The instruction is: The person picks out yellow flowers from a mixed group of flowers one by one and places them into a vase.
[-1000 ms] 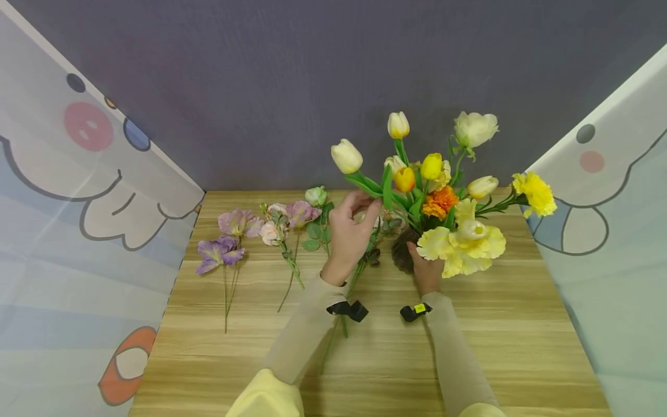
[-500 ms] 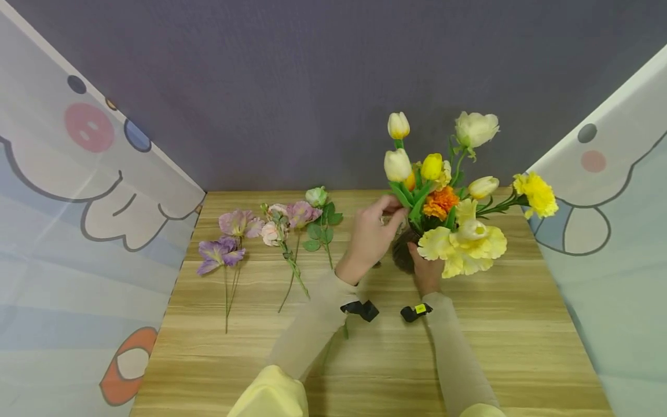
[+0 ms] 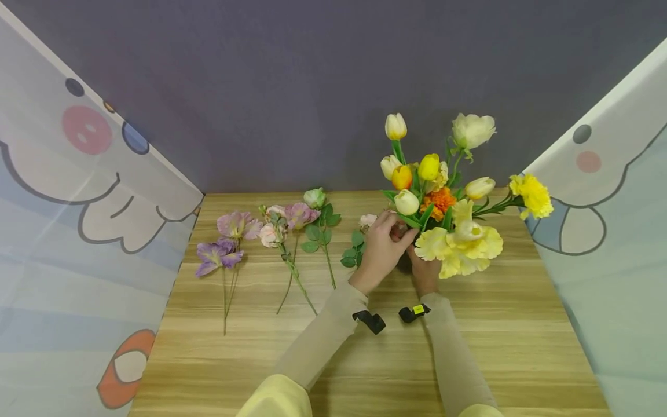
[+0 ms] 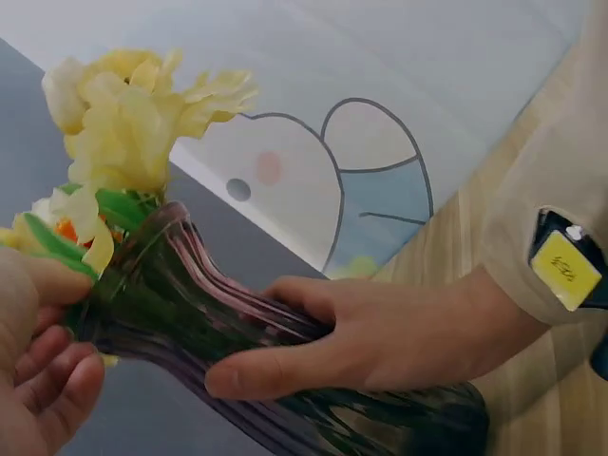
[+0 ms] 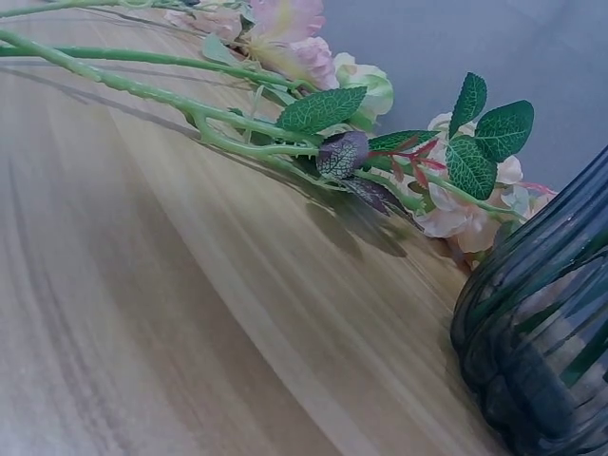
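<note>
A ribbed, see-through glass vase holds a bunch of artificial flowers. My right hand grips its body, thumb on the near side and fingers round the other. At the vase's mouth, my left hand pinches a white tulip low down by its green leaves, its stem mostly hidden. In the left wrist view the left hand is right at the rim. Around that tulip are other tulips, an orange carnation, a yellow carnation, a white bloom and a large ruffled yellow flower.
Left on the wooden table lie purple flowers, pale pink roses, a mauve flower and a greenish-white rose. More pink blooms lie close behind the vase. A grey wall stands at the back.
My left hand has moved right and toward me, carrying the white tulip from left of the bunch down to the vase's mouth. My right hand stays on the vase.
</note>
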